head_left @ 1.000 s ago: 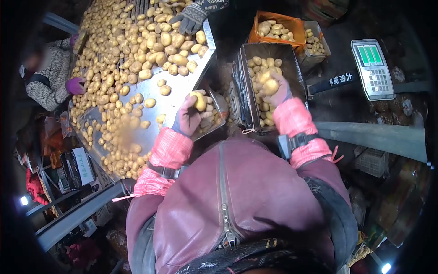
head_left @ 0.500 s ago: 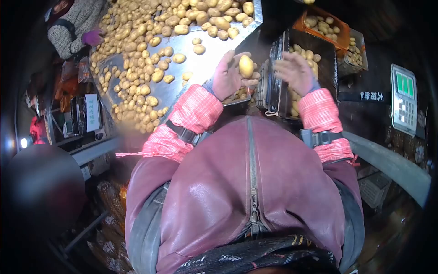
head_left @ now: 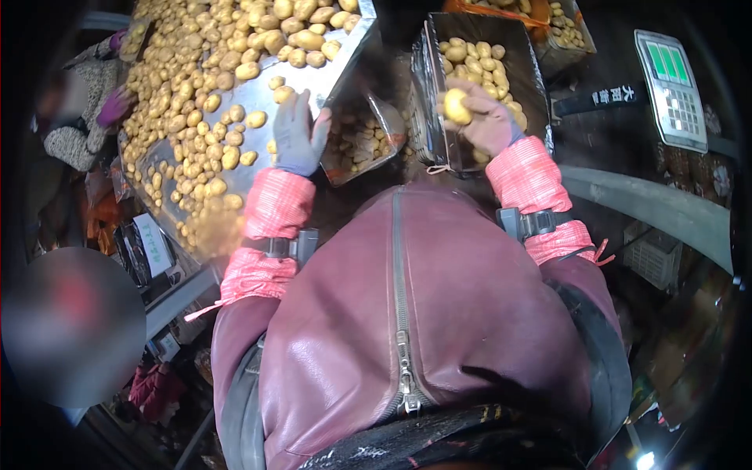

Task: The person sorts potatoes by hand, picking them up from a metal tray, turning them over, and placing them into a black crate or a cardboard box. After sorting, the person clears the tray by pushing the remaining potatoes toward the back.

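My right hand (head_left: 492, 121), gloved, grips a pale yellow potato (head_left: 457, 106) over the black-lined crate (head_left: 540, 102). Loose potatoes (head_left: 478, 61) fill much of that crate. At the right edge of the metal sorting table (head_left: 265, 92), my left hand (head_left: 298, 137) has its gloved fingers spread and holds nothing. A potato (head_left: 272, 146) shows just beside its fingers, and another potato (head_left: 283, 95) lies beyond the fingertips. Many more potatoes (head_left: 188, 102) cover the table to the left.
Between table and crate sits a plastic-lined container (head_left: 392, 125) with potatoes. An orange-lined crate (head_left: 540, 12) stands behind. To the right are a digital scale (head_left: 672, 90) and a grey metal rail (head_left: 650, 204). Across the table is another person's purple-gloved hand (head_left: 115, 107).
The potato has passed from my left hand to my right hand. My left hand has moved left to the table's edge. The whole view has shifted, with table and crate now further left.
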